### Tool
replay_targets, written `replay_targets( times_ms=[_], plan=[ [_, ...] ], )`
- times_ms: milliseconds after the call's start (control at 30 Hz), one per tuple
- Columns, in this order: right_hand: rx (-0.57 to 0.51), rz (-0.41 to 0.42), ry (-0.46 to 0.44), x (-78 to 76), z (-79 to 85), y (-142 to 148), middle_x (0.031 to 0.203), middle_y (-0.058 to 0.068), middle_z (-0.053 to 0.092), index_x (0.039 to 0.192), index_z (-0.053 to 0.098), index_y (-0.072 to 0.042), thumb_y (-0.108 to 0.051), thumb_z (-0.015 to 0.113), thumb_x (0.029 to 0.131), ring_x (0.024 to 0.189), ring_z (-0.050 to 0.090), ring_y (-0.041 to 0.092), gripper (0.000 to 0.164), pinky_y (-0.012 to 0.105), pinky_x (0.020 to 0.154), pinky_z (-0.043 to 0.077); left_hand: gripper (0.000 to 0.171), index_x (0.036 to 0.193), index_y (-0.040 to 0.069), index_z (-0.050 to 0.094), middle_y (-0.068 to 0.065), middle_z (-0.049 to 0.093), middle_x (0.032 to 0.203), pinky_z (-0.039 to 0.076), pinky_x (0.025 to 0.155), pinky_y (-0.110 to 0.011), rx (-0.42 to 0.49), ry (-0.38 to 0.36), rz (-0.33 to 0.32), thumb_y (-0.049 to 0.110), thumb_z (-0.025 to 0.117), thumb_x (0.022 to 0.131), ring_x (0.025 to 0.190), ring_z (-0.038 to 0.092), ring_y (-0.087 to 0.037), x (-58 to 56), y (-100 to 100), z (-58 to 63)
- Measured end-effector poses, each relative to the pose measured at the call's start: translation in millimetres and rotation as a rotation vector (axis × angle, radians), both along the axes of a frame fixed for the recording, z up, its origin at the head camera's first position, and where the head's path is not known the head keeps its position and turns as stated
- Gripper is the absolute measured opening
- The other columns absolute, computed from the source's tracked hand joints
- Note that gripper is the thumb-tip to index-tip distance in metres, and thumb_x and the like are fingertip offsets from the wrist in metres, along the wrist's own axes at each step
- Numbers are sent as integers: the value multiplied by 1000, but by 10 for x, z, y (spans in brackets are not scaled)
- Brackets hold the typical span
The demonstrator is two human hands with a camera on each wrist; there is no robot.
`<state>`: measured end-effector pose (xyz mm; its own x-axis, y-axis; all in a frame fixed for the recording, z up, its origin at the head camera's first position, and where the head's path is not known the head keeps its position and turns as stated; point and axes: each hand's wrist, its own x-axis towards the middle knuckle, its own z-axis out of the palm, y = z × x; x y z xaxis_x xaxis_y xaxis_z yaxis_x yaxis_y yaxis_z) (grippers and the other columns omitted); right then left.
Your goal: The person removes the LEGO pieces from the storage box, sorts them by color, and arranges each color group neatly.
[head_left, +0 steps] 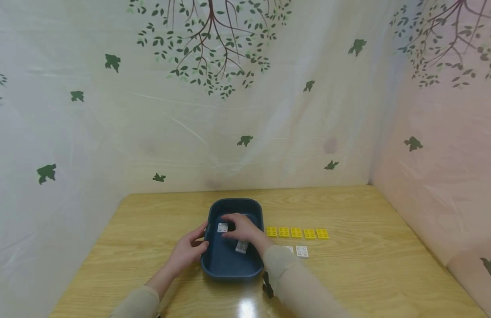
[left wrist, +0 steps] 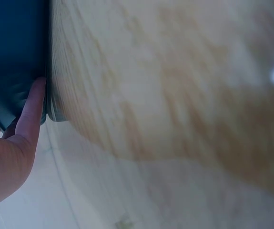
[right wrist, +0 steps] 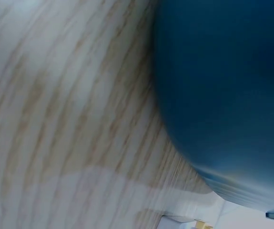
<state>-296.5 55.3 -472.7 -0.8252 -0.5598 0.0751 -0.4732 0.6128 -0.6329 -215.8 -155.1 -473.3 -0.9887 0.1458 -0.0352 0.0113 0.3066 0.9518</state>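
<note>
My left hand (head_left: 188, 249) rests against the left side of a dark blue rectangular bin (head_left: 232, 271), its thumb apart from the other fingers. In the left wrist view, one extended finger (left wrist: 31, 107) of that hand lies along the bin's outer wall. Over the inside of the bin reaches my right hand (head_left: 243, 229). Its thumb and index finger are spread around a white studded toy brick (head_left: 222, 227) on the bin floor. Beneath this hand lies another white brick (head_left: 241, 246), partly covered. The right wrist view shows only the bin's outer wall (right wrist: 213, 95), not the hand.
To the right of the bin, several yellow toy bricks (head_left: 296, 232) form a row on the wooden table (head_left: 360, 265). In front of them sits a white brick (head_left: 302, 251), with another beside it half hidden by the right sleeve (head_left: 287, 265). Printed curtains (head_left: 245, 168) enclose the table.
</note>
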Motion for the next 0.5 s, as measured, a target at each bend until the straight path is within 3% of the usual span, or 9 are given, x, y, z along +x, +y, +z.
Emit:
replay_targets(
  times_ms=[300,500],
  plan=[
    [60,11,-43,-24,5,-22,137,12,58,135,59,-5,-18,76,87,131,47,30,52,47,114,30,58,151,15,44,-23,51,141,59,81,-42,3,-9,14,6,60,95,113,60,-35,1,9,5],
    [102,-16,-84,-11,4,-41,134,9,59,128,65,-12,-18,77,86,129,47,29,44,47,113,31,58,150,17,45,-21,51,141,59,80,-42,0,-22,23,7,61,95,114,60,-35,1,11,6]
  ],
)
